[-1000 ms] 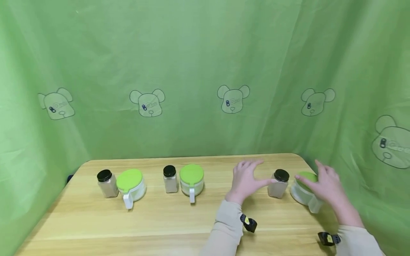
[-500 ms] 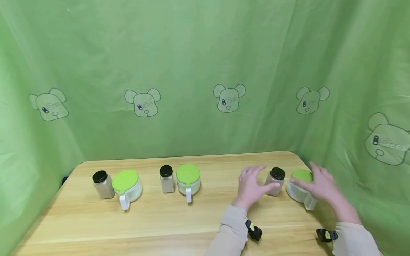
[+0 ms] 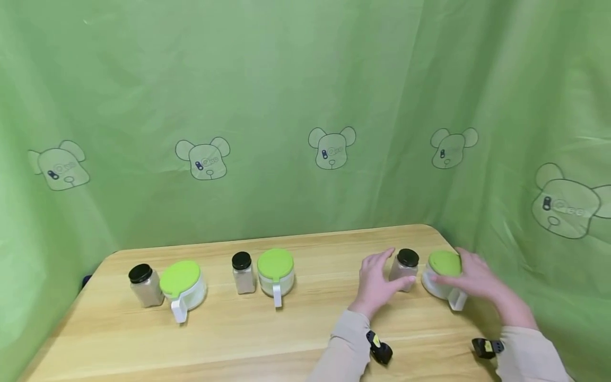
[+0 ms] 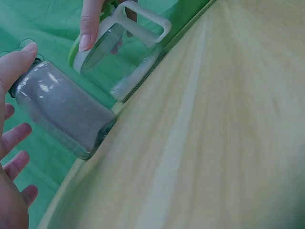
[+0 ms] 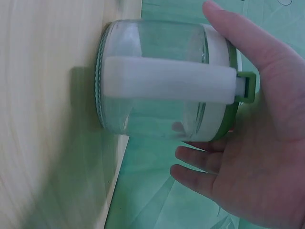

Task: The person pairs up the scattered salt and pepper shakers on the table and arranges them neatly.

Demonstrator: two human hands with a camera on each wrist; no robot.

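Note:
My left hand [image 3: 374,284] stands beside a square clear jar [image 3: 403,270] with a black lid and greyish-brown powder in it. The thumb and fingers are spread, and the left wrist view shows the jar [image 4: 66,105] upright on the table between them, apparently not gripped. At the far right, my right hand [image 3: 479,276] curves around the top of a round glass seasoning jar [image 3: 436,284] with a green lid and white handle. In the right wrist view this jar [image 5: 162,43] lies between the thumb and the loosely extended fingers; firm contact cannot be made out.
On the wooden table [image 3: 229,339] stand two more pairs: a black-lidded jar [image 3: 147,289] beside a green-lidded jar [image 3: 181,278] at left, and a black-lidded jar [image 3: 244,278] beside a green-lidded jar [image 3: 276,268] near the middle. A green curtain [image 3: 267,79] hangs behind.
My left hand has come closer to the black-lidded jar. The right hand has settled lower around the green-lidded jar. The head view has turned slightly right; the jars stay in place.

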